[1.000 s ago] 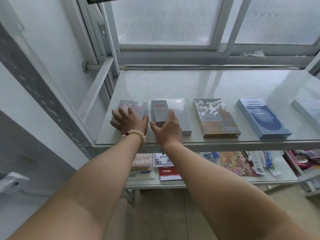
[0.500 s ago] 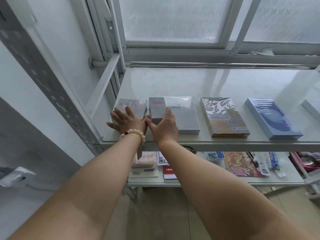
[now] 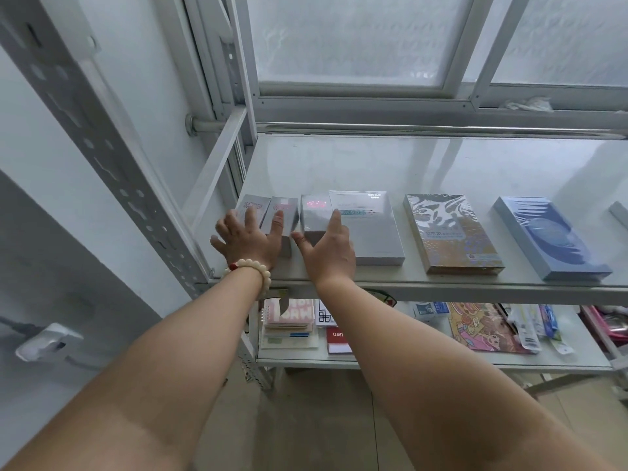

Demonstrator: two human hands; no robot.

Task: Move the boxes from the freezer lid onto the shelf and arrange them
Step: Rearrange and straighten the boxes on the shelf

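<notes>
Now, in the head view, both hands reach to the left end of the upper shelf [image 3: 441, 164], which stands under a frosted window [image 3: 356, 39]. The left hand [image 3: 246, 237] lies flat, fingers spread, on two narrow grey boxes [image 3: 268, 209] that stand side by side at about 10 o'clock from the picture's middle; a bead bracelet [image 3: 251, 270] is on its wrist. The right hand [image 3: 328, 251] is open, thumb pointing to 9 o'clock and forefinger to 12 o'clock, and its fingers rest against a third small grey box [image 3: 314, 214] just to the right of the two. This box touches a larger white box [image 3: 368, 229] at its 3 o'clock side. Further toward 3 o'clock, apart from each other, lie a gold patterned box [image 3: 452, 236] and a blue box [image 3: 547, 237]. On the lower shelf [image 3: 407, 362], at 6 o'clock from the hands, are notebooks [image 3: 289, 321] and colourful packets [image 3: 486, 328].
</notes>
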